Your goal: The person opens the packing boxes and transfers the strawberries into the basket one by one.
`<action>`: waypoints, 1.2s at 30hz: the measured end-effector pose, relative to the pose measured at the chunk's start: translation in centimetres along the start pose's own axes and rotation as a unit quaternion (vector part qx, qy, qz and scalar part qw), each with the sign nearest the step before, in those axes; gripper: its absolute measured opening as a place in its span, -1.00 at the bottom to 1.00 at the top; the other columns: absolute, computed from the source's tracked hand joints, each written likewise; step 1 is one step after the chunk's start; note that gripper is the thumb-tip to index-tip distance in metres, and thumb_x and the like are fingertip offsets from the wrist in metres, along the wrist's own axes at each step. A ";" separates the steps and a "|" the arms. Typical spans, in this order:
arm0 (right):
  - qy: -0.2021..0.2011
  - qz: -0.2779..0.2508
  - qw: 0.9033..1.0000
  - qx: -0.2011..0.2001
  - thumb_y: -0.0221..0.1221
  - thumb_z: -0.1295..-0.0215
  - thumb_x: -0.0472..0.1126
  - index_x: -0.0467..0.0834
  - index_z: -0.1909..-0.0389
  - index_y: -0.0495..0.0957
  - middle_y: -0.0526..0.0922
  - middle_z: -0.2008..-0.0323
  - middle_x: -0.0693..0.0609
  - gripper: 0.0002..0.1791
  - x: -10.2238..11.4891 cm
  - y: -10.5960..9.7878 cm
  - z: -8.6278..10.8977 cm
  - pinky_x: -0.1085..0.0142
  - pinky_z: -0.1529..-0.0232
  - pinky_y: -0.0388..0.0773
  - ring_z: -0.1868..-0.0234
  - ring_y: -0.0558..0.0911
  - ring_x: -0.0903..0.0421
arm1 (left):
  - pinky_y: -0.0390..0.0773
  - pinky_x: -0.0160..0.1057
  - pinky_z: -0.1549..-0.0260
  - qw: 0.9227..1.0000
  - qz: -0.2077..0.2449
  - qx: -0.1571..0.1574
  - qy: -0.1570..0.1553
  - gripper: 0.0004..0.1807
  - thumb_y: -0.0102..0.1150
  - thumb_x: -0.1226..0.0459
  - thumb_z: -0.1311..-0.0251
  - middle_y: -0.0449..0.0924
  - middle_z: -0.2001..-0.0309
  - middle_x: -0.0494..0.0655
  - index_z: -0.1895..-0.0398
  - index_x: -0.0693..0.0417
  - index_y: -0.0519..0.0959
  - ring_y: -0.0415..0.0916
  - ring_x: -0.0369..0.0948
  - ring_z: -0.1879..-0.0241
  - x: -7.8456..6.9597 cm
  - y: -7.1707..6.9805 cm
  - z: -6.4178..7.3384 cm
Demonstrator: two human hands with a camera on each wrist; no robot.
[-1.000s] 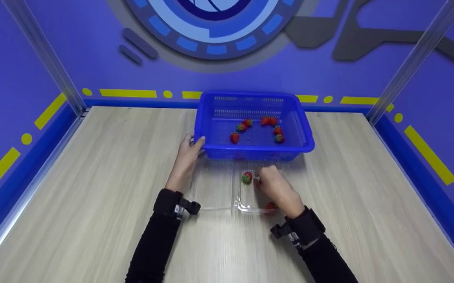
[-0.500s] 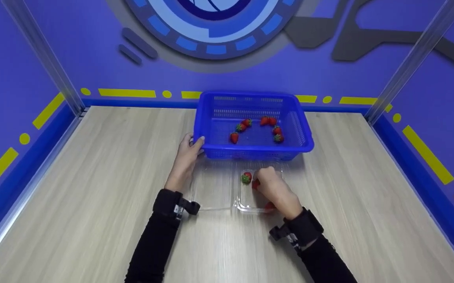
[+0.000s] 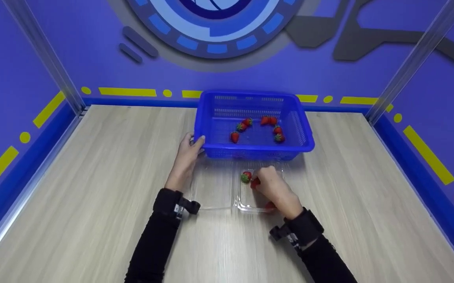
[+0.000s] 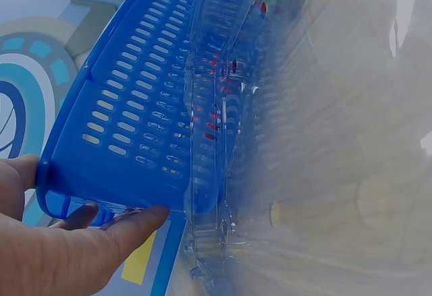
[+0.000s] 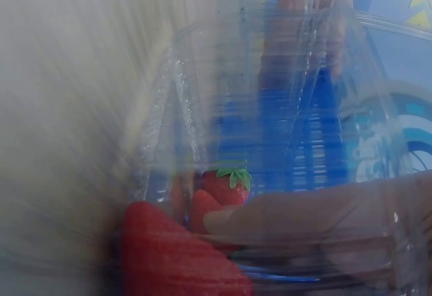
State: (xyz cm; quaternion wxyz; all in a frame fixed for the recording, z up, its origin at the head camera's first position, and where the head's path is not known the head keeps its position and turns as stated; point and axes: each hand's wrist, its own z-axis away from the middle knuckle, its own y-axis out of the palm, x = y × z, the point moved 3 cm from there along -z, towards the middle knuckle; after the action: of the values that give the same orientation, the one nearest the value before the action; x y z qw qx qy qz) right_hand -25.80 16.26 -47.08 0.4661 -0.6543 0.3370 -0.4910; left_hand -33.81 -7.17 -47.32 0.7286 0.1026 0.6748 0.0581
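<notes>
My left hand (image 3: 186, 155) holds the blue plastic basket (image 3: 258, 148) at its near left corner, thumb over the rim, fingers at the outside wall. In the right half of an unfolded clear plastic clamshell box (image 3: 250, 209), my right hand (image 3: 274, 188) pinches a strawberry (image 3: 255, 183), low in the box. Just left of it lies another strawberry (image 3: 246, 177) with green leaves. A third strawberry (image 3: 270, 206) sits by the box's near right corner, partly under my wrist; it looms large in the right wrist view. Through the clear wall there, my fingertip (image 5: 219, 220) touches the pinched strawberry.
Several strawberries (image 3: 277, 129) lie loose on the basket floor. The clamshell's lid half (image 3: 213, 208) lies flat on the wooden table (image 3: 93, 188), left of the filled half. Blue printed panels (image 3: 73, 39) stand at the back and both sides.
The pinched strawberry, mostly hidden by my right hand at first, now shows beside the leafy one. My right hand has shifted slightly left; my left hand keeps its hold on the basket.
</notes>
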 end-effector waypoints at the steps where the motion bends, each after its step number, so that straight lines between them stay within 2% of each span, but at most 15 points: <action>1: -0.004 0.000 1.000 -0.004 0.31 0.11 -0.48 -0.12 0.58 0.68 0.68 0.57 0.04 -0.82 0.0 0.0 0.0 0.28 0.50 0.50 0.54 0.52 0.19 | 0.32 0.08 -0.16 1.000 -0.002 -0.001 0.000 -0.57 0.02 0.17 -0.37 0.33 -0.19 0.31 -0.23 0.12 0.26 0.42 0.03 -0.10 0.0 0.0 0.0; 5: -0.015 -0.015 1.000 -0.006 0.30 0.12 -0.50 -0.13 0.58 0.67 0.67 0.56 0.04 -0.81 0.0 -0.3 0.1 0.30 0.52 0.42 0.55 0.44 0.21 | 0.34 0.08 -0.14 1.000 -0.012 -0.006 -0.004 -0.55 0.01 0.16 -0.37 0.35 -0.18 0.29 -0.24 0.11 0.25 0.45 -0.01 -0.05 0.0 0.1 -0.1; 12: -0.011 -0.077 0.997 -0.025 0.33 0.09 -0.48 -0.18 0.47 0.67 0.67 0.49 0.01 -0.84 0.3 -1.8 0.5 0.24 0.39 0.48 0.44 0.56 0.11 | 0.32 0.09 -0.16 1.000 0.000 -0.011 -0.013 -0.59 0.01 0.18 -0.38 0.35 -0.18 0.29 -0.22 0.10 0.28 0.43 -0.04 -0.01 0.2 0.0 -0.1; 19: -0.017 -0.048 0.997 -0.063 0.35 0.01 -0.41 -0.15 0.33 0.67 0.69 0.39 0.03 -0.81 1.0 -4.8 1.3 0.17 0.27 0.58 0.30 0.65 0.09 | 0.31 0.09 -0.16 1.000 0.005 -0.010 -0.011 -0.61 0.02 0.17 -0.37 0.34 -0.17 0.29 -0.20 0.06 0.30 0.43 -0.07 0.03 0.2 0.0 -0.1; 27: -0.054 -0.044 0.990 -0.121 0.32 -0.04 -0.41 -0.17 0.34 0.65 0.69 0.38 -0.02 -0.84 1.7 -7.9 2.7 0.20 0.34 0.59 0.35 0.66 0.06 | 0.32 0.07 -0.16 1.000 0.008 -0.003 -0.015 -0.55 0.02 0.15 -0.37 0.35 -0.19 0.24 -0.25 0.06 0.27 0.43 -0.03 -0.04 0.1 0.1 0.0; 31: -0.065 -0.054 0.988 -0.133 0.31 -0.04 -0.44 -0.18 0.34 0.64 0.69 0.37 -0.02 -0.83 2.1 -8.9 3.2 0.21 0.31 0.59 0.34 0.65 0.07 | 0.33 0.05 -0.16 1.000 0.003 0.002 -0.005 -0.53 0.02 0.16 -0.37 0.33 -0.20 0.28 -0.27 0.10 0.24 0.43 -0.02 -0.08 0.1 0.0 -0.1; 36: -0.071 -0.063 0.987 -0.129 0.31 -0.04 -0.44 -0.18 0.32 0.63 0.69 0.35 -0.02 -0.82 2.3 -9.3 3.6 0.21 0.28 0.61 0.29 0.66 0.06 | 0.34 0.07 -0.15 1.000 0.006 0.006 0.001 -0.54 0.00 0.20 -0.38 0.32 -0.20 0.34 -0.27 0.14 0.22 0.44 0.02 -0.09 0.1 0.0 -0.1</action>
State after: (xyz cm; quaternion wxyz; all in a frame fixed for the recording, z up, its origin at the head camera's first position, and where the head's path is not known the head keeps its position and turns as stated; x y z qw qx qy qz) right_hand -21.81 18.33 -37.82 0.3684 -0.7619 0.3218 -0.4245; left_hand -33.92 -7.12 -47.42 0.7269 0.1112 0.6752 0.0586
